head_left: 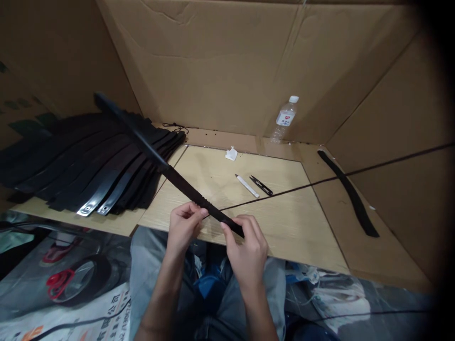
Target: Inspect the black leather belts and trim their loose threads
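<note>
A long black curved strip [131, 130] slants across the view, one end raised at the upper left. Its middle part [186, 188] is wound with dark cord. My right hand [249, 244] grips the strip's lower end between thumb and fingers. At the strip's near edge, my left hand [185, 222] is closed in a pinch on the dark cord [280, 192]. The cord runs taut from there to the right edge of the view. Fingers hide the exact grip point.
Black strips [117, 156] lie stacked at left, two with bare metal ends. Thread snips [261, 185], a white pen-like tool [247, 185] and crumpled paper [231, 153] lie on the board. A plastic bottle [285, 118] stands behind; another black strip [350, 194] lies right. Cardboard walls surround the table.
</note>
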Demonstrator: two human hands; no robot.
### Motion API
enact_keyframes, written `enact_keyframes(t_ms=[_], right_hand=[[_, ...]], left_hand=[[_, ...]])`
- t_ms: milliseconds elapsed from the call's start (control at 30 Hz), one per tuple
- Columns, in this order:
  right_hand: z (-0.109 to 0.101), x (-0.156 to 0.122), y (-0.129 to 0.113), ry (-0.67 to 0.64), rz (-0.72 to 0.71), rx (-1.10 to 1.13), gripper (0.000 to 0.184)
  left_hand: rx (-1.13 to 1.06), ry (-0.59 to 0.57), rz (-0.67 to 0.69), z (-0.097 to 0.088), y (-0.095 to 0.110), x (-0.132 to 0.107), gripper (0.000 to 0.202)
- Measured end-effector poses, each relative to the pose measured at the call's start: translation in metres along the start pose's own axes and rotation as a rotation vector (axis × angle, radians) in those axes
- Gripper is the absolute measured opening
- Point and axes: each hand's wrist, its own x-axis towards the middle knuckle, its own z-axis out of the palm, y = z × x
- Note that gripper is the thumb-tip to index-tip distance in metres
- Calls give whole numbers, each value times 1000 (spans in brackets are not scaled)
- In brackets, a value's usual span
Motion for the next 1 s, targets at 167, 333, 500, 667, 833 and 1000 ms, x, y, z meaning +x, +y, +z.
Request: enact_keyframes(t_ms=[167, 333, 500, 667, 833, 1000], right_hand=[[2, 0, -2, 26, 16, -102, 5], [-2, 4, -1, -24, 7, -50, 19], [-5, 2, 2, -245, 76, 98, 19], [-1, 0, -2, -199, 88, 131, 22], [0, 1, -6, -99, 23, -9, 16], [0, 1, -3, -101, 8, -64, 28]], left_hand=[[68, 71, 1, 4, -9, -1, 39], [-54, 58, -4, 6, -12, -2, 38], [-182, 114, 29, 3, -6, 1, 46], [-145, 94, 81, 2, -7, -1, 47], [-115, 49, 78, 6, -3, -6, 36], [-93, -31, 45, 7, 0, -8, 31]])
